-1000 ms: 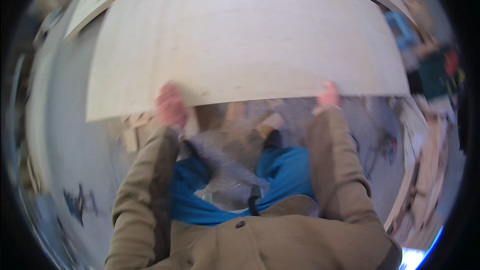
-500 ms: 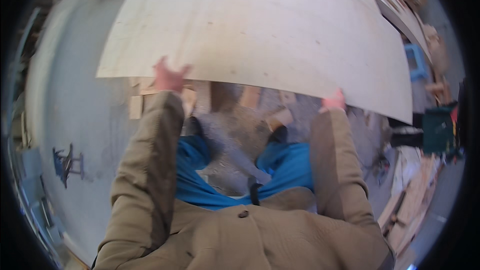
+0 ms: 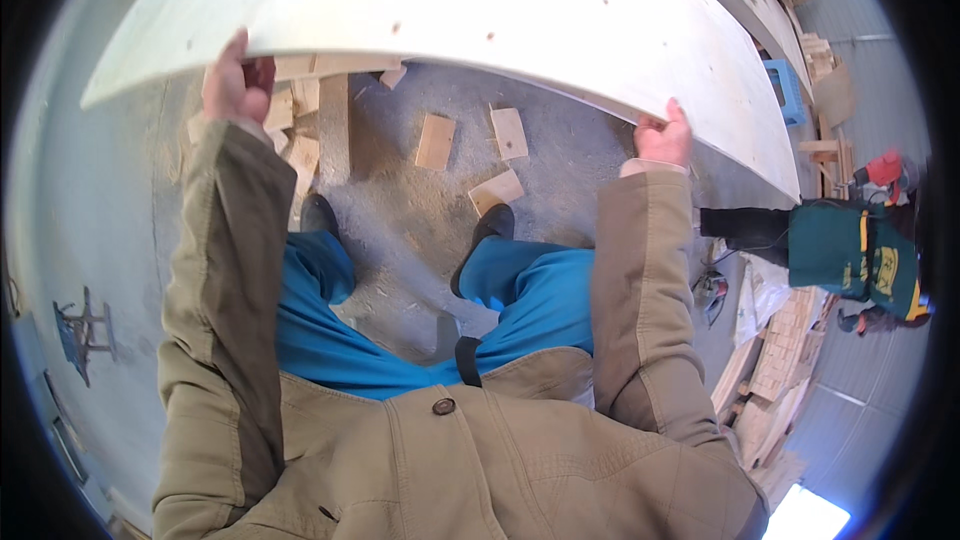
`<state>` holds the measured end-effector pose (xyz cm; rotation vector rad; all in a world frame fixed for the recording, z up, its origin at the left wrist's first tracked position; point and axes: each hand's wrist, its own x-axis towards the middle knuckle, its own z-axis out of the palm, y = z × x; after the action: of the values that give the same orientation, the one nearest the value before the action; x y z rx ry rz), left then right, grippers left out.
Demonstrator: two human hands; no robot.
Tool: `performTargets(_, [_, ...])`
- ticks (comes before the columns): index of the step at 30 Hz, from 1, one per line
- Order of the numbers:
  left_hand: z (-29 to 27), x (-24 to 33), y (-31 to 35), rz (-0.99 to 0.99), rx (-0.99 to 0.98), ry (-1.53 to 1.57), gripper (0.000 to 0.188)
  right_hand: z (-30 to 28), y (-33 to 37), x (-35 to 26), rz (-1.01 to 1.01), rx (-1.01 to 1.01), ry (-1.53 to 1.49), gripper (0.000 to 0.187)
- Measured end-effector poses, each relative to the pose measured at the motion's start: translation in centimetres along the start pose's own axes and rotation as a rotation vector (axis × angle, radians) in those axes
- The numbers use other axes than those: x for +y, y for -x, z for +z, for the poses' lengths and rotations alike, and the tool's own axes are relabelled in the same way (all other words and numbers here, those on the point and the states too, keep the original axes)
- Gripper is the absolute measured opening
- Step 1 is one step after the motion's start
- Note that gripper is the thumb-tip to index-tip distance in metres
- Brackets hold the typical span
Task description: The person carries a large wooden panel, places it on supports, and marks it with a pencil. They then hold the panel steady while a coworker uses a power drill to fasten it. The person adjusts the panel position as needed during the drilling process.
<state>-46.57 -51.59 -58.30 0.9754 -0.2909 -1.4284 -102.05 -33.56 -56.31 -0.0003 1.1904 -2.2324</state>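
A large pale plywood sheet (image 3: 480, 0) spans the upper part of the view, its near edge toward me. My left hand (image 3: 238, 85) grips that edge on the left, fingers curled round it. Further right, my right hand (image 3: 664, 135) is closed on the same edge, thumb on top and fingers underneath. Both arms reach out, holding the sheet above the floor. Its far side runs out of view, so what bears it there is hidden.
Short wood offcuts (image 3: 435, 142) lie on the dusty floor (image 3: 400, 210) before my feet. At the right stand a person in a green vest (image 3: 830, 248), a blue crate (image 3: 785, 92) and stacked boards (image 3: 785, 340). A small dark stand (image 3: 84, 335) is on the left.
The sheet's near edge has moved away from me and now looks bowed, showing more floor and offcuts. My left hand has shifted outward to the left; both hands still grip the edge.
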Motion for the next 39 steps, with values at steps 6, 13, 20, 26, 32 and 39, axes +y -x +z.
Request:
performTargets(6, [2.7,3.4,0.6,0.156,-0.066,-0.009,0.011,2.5,2.5,-4.6,-0.103,-0.224,0.177,0.023])
performTargets(13, [2.3,3.0,3.0,0.145,0.038,-0.106,0.019,0.6,1.7,-3.9,-0.108,-0.147,0.172,0.023])
performTargets(20, [-3.3,-0.6,4.1,-0.006,0.182,-0.140,0.019,-4.9,3.4,-1.0,0.012,0.006,0.049,0.026])
performTargets(26, [-9.4,-5.0,1.7,-0.225,0.341,-0.090,0.013,-8.2,6.9,5.2,0.132,0.213,0.059,0.035])
performTargets(32, [-9.1,-7.3,2.2,-0.347,0.369,-0.215,0.021,-10.9,4.0,6.4,0.276,0.329,0.192,0.036])
performTargets(39, [-9.5,-9.3,4.5,-0.447,0.378,-0.205,0.029,-11.0,6.5,11.6,0.302,0.175,0.158,0.047])
